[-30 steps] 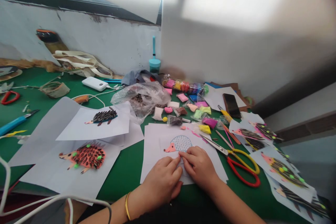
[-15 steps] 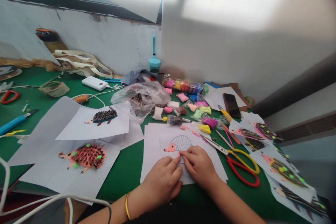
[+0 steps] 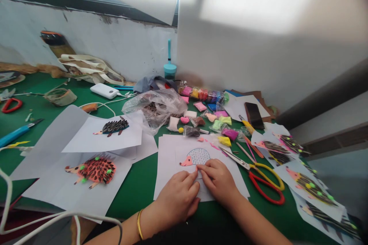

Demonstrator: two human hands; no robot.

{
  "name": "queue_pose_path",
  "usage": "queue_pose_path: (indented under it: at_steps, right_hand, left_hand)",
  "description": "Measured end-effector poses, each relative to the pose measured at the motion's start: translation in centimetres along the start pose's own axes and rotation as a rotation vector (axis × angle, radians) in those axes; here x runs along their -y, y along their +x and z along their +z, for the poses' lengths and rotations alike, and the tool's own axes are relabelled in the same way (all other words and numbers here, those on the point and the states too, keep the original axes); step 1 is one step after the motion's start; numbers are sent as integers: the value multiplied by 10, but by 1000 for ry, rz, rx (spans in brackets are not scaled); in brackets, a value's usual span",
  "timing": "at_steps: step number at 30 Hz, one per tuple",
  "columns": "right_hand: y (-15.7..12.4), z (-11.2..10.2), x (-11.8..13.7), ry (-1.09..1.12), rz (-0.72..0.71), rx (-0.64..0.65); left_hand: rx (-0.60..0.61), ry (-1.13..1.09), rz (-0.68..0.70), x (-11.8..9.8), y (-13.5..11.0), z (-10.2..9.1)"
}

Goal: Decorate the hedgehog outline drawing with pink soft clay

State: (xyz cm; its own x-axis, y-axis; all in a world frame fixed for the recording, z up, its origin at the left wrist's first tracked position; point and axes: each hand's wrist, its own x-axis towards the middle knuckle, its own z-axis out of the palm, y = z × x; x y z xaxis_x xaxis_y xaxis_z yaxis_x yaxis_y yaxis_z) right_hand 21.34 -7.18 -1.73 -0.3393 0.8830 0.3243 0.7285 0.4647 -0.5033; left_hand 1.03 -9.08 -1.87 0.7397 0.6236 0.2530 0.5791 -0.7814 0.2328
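A hedgehog picture [image 3: 200, 157] lies before me on a sheet of white paper [image 3: 168, 149]; its face is pink clay and its round body is dotted blue. At the lower edge of the body, a tiny piece of pink clay [image 3: 196, 168] shows between my fingertips. My left hand [image 3: 181, 193], with a gold bangle on the wrist, is closed, its fingertips pinched at that piece. From the right, my right hand [image 3: 218, 180] meets it with bent fingers, index and thumb at the same spot. The fingers partly hide the clay and the paper beneath.
Scissors [image 3: 250, 166] with red and yellow handles lie open on the right. Finished hedgehog pictures [image 3: 93, 172] rest on the left, others on the right [image 3: 312, 187]. Behind are clay packets [image 3: 230, 134], a plastic bag [image 3: 155, 105] of seeds, and a phone [image 3: 253, 115]. A white cable [image 3: 57, 218] crosses front left.
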Motion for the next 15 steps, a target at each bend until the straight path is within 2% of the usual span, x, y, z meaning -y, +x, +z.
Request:
queue_pose_path:
  at_steps: [5, 10, 15]
  right_hand:
    - [0, 0, 0, -13, 8, 14]
    - [0, -4, 0, 85, 49, -49]
    - [0, -1, 0, 17, 7, 13]
  left_hand:
    - [17, -2, -1, -1, 0, 0]
    - [34, -6, 0, -1, 0, 0]
    - [33, -8, -4, 0, 1, 1]
